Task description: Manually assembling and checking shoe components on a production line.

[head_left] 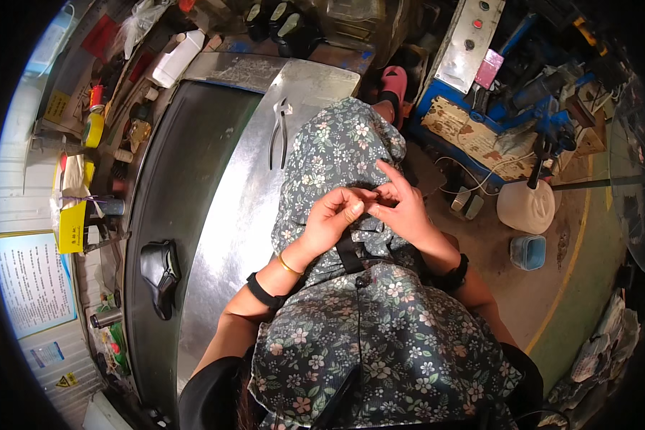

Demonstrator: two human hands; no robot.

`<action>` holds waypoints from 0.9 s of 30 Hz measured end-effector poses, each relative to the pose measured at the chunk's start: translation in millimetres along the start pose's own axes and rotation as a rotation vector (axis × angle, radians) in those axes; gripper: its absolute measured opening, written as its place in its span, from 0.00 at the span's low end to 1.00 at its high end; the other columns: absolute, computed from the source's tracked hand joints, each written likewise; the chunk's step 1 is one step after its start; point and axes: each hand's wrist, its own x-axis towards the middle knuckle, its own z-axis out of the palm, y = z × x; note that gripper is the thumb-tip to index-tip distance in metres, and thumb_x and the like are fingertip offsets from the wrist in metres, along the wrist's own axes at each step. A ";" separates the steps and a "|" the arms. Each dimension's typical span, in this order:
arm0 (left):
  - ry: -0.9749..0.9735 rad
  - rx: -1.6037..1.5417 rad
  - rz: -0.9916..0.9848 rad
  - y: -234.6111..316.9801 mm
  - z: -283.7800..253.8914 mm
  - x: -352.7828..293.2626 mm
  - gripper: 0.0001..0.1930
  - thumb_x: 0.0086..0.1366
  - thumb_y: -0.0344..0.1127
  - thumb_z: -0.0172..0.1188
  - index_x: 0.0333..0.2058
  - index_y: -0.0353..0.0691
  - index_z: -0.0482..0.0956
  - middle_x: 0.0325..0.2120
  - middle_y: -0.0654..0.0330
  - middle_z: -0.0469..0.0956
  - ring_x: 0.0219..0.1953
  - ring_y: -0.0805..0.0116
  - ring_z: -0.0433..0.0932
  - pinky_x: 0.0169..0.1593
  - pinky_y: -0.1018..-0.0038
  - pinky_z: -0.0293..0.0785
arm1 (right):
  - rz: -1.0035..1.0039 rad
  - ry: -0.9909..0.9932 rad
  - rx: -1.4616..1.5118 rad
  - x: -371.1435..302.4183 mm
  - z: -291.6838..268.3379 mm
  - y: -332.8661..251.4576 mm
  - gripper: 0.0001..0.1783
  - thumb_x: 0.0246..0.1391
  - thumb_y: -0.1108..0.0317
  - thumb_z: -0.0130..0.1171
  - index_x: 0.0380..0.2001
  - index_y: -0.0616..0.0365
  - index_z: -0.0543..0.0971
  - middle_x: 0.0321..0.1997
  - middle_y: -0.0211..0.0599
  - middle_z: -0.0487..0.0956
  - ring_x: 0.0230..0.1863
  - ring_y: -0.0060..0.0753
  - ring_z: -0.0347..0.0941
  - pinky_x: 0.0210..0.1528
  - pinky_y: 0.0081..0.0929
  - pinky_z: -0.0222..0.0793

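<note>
My left hand [337, 218] and my right hand [400, 208] meet above my lap, over a dark floral apron [337, 150]. The left thumb and fingers are pinched together. Close against them, the right thumb and fingers bend inward, while one right finger stretches up and away. Something small and dark seems to sit between the fingertips, too small to make out. Left of my lap, a pair of pincers [278, 132] with long handles lies on the shiny metal table [226, 193]. A black shoe [159, 278] rests on the dark conveyor belt [193, 129] farther left.
A blue machine with a control panel [473, 43] stands at the far right. Near it on the floor are a white plastic jug [524, 206] and a blue container [527, 252]. Several black shoes [294, 32] stand at the back. A cluttered shelf [115, 154] runs beyond the belt.
</note>
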 end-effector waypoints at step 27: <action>0.031 0.231 -0.020 -3.7 -2.4 3.6 0.07 0.70 0.30 0.55 0.35 0.32 0.77 0.36 0.60 0.80 0.37 0.73 0.76 0.45 0.75 0.74 | -0.126 -0.035 -0.305 -0.5 -4.8 -10.3 0.45 0.44 0.69 0.71 0.67 0.49 0.64 0.29 0.34 0.81 0.28 0.34 0.78 0.32 0.30 0.75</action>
